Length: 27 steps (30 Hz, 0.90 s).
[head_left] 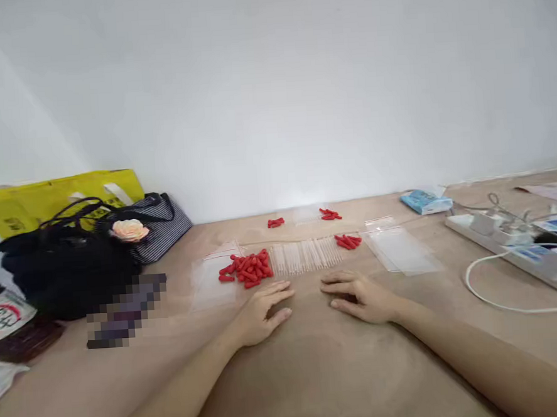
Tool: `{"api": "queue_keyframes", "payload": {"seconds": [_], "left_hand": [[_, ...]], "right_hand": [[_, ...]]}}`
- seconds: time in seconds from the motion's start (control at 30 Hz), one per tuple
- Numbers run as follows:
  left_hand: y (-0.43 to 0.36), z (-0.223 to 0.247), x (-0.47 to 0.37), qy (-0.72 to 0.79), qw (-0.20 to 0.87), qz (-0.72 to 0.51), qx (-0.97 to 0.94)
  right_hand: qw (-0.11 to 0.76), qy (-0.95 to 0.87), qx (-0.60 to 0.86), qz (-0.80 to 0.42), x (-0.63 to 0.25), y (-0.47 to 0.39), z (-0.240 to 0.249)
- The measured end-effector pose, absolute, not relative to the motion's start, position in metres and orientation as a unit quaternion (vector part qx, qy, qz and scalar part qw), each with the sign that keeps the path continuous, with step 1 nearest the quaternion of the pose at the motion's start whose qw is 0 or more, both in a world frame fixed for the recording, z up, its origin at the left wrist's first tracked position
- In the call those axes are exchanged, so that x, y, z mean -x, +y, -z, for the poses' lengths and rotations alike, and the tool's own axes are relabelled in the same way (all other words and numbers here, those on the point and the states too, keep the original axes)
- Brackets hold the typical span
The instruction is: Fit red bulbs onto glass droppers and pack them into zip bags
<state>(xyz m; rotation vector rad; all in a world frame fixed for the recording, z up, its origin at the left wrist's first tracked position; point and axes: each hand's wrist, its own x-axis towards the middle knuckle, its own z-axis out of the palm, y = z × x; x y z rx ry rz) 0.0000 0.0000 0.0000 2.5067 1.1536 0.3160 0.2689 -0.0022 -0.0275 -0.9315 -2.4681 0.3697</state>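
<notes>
Resting both hands low over the table (336,375), palms mostly down. Left hand (266,311): thumb and fingers apart, pointing inward. Right hand (359,296): same, thumb apart from slightly bent fingers, a gap between it and my left.

Just beyond my fingertips, between the hands: row of thin white sticks (305,256), side by side, pointing away from me. Large red pile (250,269) of small elongated pieces sits at the row's left end, nearest my left hand, partly over the left clear bags (211,284). Small red cluster (348,242) at the row's right end, beyond my right hand. Right clear bags (401,250) lie overlapping to the right of that.

Farther back, near the wall (300,100): rear left red cluster (275,222) and rear right red cluster (330,214), clear material between them, too faint to tell.

Far right: blue packet (424,202), power strip (502,243) with plugs, white cable (472,288) curving toward me. Far left: pixelated dark item (129,311), black bag (75,271), peach flower (129,231), striped bag (169,234), yellow bag (81,184) behind, jar (12,322) at the edge.
</notes>
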Motion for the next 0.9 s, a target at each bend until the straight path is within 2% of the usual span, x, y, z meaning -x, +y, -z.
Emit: {"api": "queue_keyframes", "payload": {"seconds": [0.3,0.43,0.5,0.6,0.7,0.9], "left_hand": [[0.001,0.004,0.001,0.390,0.178,-0.136,-0.893],[0.003,0.006,0.002,0.385,0.181,-0.141,-0.894],[0.004,0.006,0.002,0.381,0.182,-0.148,-0.895],[0.005,0.008,0.003,0.376,0.186,-0.156,-0.894],[0.006,0.010,0.005,0.374,0.189,-0.160,-0.894],[0.008,0.013,0.006,0.374,0.184,-0.162,-0.894]], "right_hand": [[0.291,-0.873,0.359,-0.155,-0.267,0.001,0.030],[0.333,-0.782,0.519,-0.090,-0.262,0.024,0.022],[0.314,-0.719,0.617,-0.062,-0.255,0.041,0.015],[0.246,-0.654,0.710,-0.084,-0.241,0.063,0.006],[0.192,-0.632,0.744,-0.105,-0.228,0.076,0.003],[0.156,-0.620,0.759,-0.123,-0.220,0.086,0.006]]}}
